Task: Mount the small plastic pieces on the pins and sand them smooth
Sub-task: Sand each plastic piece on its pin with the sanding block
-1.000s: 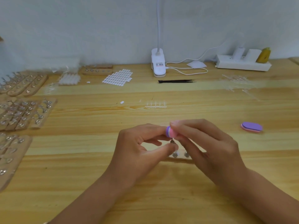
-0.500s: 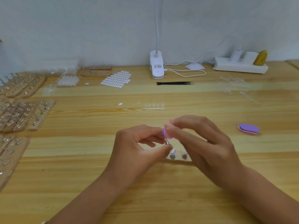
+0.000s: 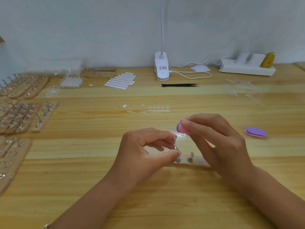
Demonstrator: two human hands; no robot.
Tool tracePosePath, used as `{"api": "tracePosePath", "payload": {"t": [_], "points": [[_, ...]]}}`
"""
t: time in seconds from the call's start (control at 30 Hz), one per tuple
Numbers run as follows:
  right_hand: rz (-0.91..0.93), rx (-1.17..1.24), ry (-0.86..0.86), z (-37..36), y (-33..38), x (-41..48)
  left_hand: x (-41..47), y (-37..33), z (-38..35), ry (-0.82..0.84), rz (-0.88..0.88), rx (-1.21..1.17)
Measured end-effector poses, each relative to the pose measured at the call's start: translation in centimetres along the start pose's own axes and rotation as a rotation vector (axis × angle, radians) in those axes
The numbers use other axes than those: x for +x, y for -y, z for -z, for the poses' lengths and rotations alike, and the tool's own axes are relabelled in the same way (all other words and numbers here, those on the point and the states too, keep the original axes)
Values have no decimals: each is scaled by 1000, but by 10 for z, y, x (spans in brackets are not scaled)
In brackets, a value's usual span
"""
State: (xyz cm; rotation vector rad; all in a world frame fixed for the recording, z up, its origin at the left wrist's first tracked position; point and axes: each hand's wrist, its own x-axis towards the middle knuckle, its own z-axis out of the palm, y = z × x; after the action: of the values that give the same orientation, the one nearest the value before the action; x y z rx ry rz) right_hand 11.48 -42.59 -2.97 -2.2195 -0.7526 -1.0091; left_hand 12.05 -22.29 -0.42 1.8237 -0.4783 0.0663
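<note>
Pin (image 3: 175,144): head view. We find it raised above the table (image 3: 165,195), near centre, pinched at base and shaft between the thumb and fingers of the left hand (image 3: 145,149).
Plastic piece (image 3: 179,135): appears to sit on the pin's tip. It is overexposed and blurred, so we cannot confirm the seating.
Right hand (image 3: 219,142): fingers curled round a pink-and-purple sanding block (image 3: 180,128), whose end is just above the piece. We cannot tell whether they touch.
Step in hand: sanding, in our judgement. We advise light, short strokes along the edge with the pin pinched firmly and turned little by little, or the piece may pop off.
Wooden holders (image 3: 24,116): several boards at left, each carrying rows of pins. Whether those pins bear pieces is unclear.
Under the hands: two further pins (image 3: 189,158) stand there, partly hidden.
Spare block (image 3: 255,132): lies on the table, well to the right.
</note>
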Motion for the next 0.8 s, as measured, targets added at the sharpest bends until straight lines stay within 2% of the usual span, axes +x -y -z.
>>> {"api": "tracePosePath", "payload": {"t": [0.07,0.13,0.2,0.27,0.33,0.43,0.57,0.67,0.8], "points": [[60,38,-4,-3,7,-1,1,-1,0,28,-8,-15],[117,47,66,-6,10,-4,0,-1,-1,42,-15,-16],[68,11,81,-2,3,-3,0,0,0,35,0,-49],[-8,2,24,3,-2,0,1,2,2,29,16,-109],[-2,37,-28,3,3,1,2,1,2,34,17,-147],[77,50,8,-4,12,-3,2,1,1,58,5,-154],[-6,-2,-28,1,4,-1,2,3,2,30,49,-223],[15,48,-83,-3,15,-1,3,3,0,33,70,-285],[-34,10,-59,-2,11,-1,3,5,0,49,95,-389]]}}
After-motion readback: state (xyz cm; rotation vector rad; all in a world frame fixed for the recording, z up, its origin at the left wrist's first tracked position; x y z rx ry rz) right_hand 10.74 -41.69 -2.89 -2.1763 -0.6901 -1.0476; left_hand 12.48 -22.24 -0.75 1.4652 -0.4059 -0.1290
